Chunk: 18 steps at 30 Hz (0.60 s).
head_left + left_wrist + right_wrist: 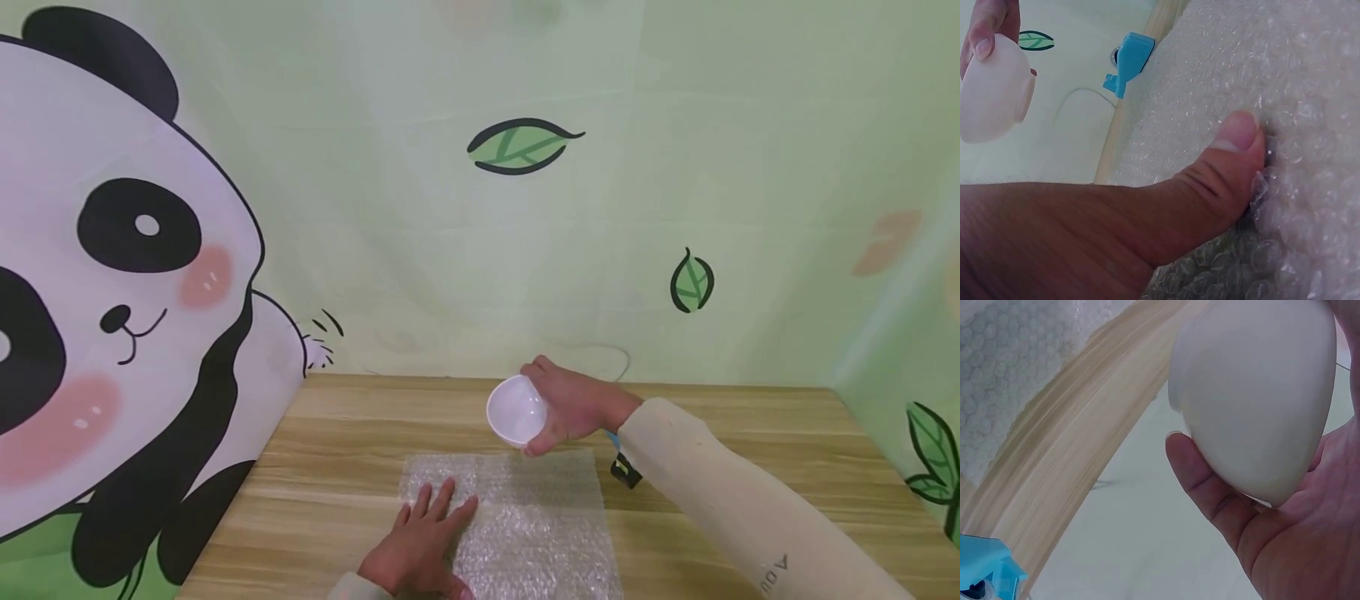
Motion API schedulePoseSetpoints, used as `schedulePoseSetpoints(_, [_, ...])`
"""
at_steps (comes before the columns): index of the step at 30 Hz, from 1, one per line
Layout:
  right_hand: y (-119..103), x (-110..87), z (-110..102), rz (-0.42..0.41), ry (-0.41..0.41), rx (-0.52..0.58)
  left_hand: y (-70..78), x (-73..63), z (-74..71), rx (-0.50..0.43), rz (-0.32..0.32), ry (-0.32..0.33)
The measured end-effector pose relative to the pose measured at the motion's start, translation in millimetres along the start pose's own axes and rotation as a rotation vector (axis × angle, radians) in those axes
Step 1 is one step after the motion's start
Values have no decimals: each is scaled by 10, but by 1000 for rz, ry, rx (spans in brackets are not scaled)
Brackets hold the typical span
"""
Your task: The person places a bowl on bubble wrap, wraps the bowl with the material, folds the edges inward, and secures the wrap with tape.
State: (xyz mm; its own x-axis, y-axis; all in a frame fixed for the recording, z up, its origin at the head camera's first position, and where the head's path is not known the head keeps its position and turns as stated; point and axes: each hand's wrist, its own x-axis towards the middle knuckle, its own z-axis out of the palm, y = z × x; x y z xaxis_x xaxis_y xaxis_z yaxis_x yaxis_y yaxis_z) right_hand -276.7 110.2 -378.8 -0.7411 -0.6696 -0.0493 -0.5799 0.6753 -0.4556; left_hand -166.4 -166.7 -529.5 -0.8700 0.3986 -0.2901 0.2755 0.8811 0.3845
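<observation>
A white bowl (516,410) is held by the rim in my right hand (573,404), above the far part of the table. Its opening faces me in the head view. The right wrist view shows the bowl's smooth outside (1257,394) and foot ring, with a finger along its wall. Below it a sheet of clear bubble wrap (536,525) lies flat on the wood. My left hand (420,542) rests on the sheet's left part, fingers spread. Seen from the left wrist, the thumb (1210,178) lies on the bubbles.
Beside the sheet's right edge stands a blue plastic tape dispenser (1135,56), partly behind my right sleeve (720,475) in the head view. The wood-grain table (337,433) ends at a green wall cloth (420,275) printed with a panda and leaves.
</observation>
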Motion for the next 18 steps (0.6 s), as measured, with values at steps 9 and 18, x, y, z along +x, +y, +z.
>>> schedulePoseSetpoints(9, [-39, -28, 11, -29, -6, 6, -229, 135, 192, 15, 30, 42])
schedulePoseSetpoints(18, [-92, -57, 22, -36, -13, 7, -211, 131, 190, 25, 31, 52])
